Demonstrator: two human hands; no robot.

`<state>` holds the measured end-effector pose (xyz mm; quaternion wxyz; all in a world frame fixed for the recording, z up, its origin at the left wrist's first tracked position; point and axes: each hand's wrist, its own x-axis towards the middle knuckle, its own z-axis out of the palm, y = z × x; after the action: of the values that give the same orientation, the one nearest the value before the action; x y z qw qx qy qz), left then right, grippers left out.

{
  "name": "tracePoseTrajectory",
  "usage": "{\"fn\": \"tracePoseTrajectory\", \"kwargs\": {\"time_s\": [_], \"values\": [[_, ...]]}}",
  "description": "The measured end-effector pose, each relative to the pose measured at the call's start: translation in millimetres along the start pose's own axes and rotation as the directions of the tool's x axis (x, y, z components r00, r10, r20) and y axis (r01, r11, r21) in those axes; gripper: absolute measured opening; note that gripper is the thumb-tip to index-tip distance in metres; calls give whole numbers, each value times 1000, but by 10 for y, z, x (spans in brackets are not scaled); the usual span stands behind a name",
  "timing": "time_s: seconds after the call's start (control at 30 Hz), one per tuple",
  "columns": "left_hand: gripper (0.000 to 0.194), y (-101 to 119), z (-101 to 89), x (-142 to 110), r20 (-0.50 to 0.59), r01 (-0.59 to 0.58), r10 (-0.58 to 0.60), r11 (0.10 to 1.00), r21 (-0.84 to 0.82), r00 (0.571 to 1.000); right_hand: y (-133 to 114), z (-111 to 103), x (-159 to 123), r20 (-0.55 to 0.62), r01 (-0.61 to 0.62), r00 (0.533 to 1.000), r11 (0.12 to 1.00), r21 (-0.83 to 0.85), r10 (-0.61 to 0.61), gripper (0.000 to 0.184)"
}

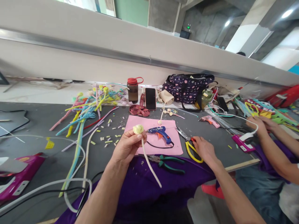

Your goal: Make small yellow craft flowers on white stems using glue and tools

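Observation:
My left hand pinches a pale yellow pipe-cleaner flower just under its rolled head. Its cream stem hangs down toward me. On the right, my right hand is closed at the red handle of a pair of scissors; the yellow handle loop lies beside the fingers, and the blades point away to the left. Between the hands a blue glue gun with an orange trigger rests on a pink sheet. Green-handled pliers lie at the sheet's near edge.
Bundled fuzzy stems and cut bits lie left. Behind stand a red-capped bottle, a phone and a patterned bag. A pink glue gun and a co-worker's hands are right. White cables loop at the left.

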<state>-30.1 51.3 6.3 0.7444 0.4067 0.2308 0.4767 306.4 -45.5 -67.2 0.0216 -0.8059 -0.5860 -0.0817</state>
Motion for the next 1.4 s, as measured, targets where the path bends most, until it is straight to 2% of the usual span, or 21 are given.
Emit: {"fn": "tracePoseTrajectory", "kwargs": {"time_s": [0.27,0.47,0.6,0.7,0.83,1.0,1.1,1.4], "values": [[17,7,-3,-5,25,2,-2,1000,13,1000,70,-24,91,-28,-55,998,989,136,60,27],[19,16,-3,-21,-20,-2,2,1000,0,1000,25,-114,221,14,-54,999,951,304,52,38],[20,35,-24,-26,-33,4,-5,999,-39,999,-47,-173,257,120,-42,993,965,260,11,62],[20,41,-39,-25,-50,-2,-1,999,-41,999,-96,-209,259,161,-27,987,984,178,-2,70],[20,67,-74,-26,-35,-28,26,999,-39,999,-137,-249,260,170,-66,985,988,137,42,66],[17,117,-132,-16,-50,-100,97,993,-65,994,-118,-266,267,122,-83,991,966,245,54,66],[18,115,-126,-10,-57,-98,94,993,-59,994,-96,-257,269,88,-64,995,955,290,40,66],[21,102,-89,-20,-68,-77,74,996,-38,995,-138,-209,293,92,-13,996,966,258,-11,67]]}}
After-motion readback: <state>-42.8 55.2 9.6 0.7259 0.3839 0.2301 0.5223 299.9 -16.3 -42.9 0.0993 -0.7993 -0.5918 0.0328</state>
